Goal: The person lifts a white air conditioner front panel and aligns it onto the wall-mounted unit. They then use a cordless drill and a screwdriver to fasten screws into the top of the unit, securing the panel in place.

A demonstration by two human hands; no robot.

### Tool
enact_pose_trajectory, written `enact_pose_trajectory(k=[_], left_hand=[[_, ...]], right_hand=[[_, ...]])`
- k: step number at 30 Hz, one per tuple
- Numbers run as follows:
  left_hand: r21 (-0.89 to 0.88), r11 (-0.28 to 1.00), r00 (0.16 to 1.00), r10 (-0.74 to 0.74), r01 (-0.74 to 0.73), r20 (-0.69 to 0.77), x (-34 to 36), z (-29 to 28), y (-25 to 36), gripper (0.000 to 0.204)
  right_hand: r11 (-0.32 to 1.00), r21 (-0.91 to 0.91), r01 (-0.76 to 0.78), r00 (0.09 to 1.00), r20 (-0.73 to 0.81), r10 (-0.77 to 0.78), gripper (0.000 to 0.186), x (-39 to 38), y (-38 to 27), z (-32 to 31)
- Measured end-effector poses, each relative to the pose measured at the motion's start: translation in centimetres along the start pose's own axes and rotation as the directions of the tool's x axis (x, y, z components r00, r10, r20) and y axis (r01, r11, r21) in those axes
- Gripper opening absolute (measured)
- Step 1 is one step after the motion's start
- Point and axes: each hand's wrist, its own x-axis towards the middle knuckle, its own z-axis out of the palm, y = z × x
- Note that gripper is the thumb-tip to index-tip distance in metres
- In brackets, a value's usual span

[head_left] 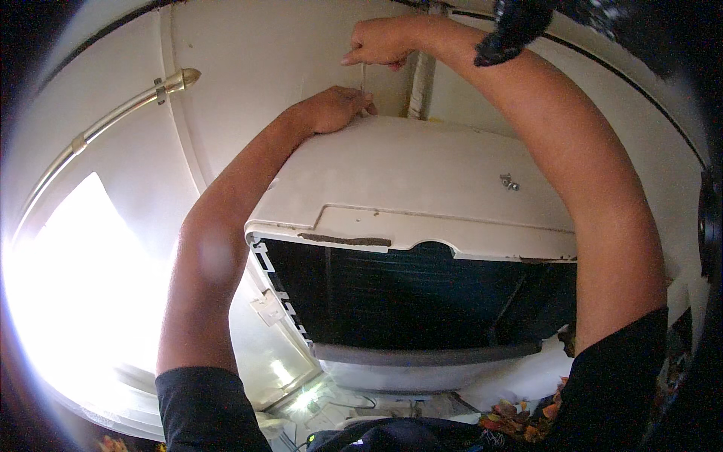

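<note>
A white box-shaped air conditioner is in front of me, its front uncovered and dark fins showing inside. My left hand rests at the far top edge of the housing, fingers bent together; what they pinch is hidden. Just above it, my right hand is closed, with the index finger pointing left. From the right hand a thin straight shaft runs down to the left fingertips; any handle is hidden in the hand. A few loose metal screws lie on the housing's top, to the right.
Behind the unit stands a pale wall with a wrapped vertical pipe. A brass-coloured curtain rod and a glaring window are at left. Orange-brown leaves and a white socket-like fitting sit lower down.
</note>
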Motion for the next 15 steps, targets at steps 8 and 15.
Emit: enact_pose_trajectory(k=[8, 15], left_hand=[[0.018, 0.999, 0.999, -0.044, 0.044, -0.012, -0.08, 0.21, 0.16, 0.061], [-0.051, 0.994, 0.995, -0.098, 0.098, -0.002, 0.02, 0.38, 0.02, 0.058]], right_hand=[[0.998, -0.054, -0.022, 0.999, -0.036, 0.02, 0.05, -0.3, 0.48, 0.16], [0.999, -0.016, -0.034, 0.999, -0.008, 0.034, 0.041, -0.71, -0.03, 0.01]])
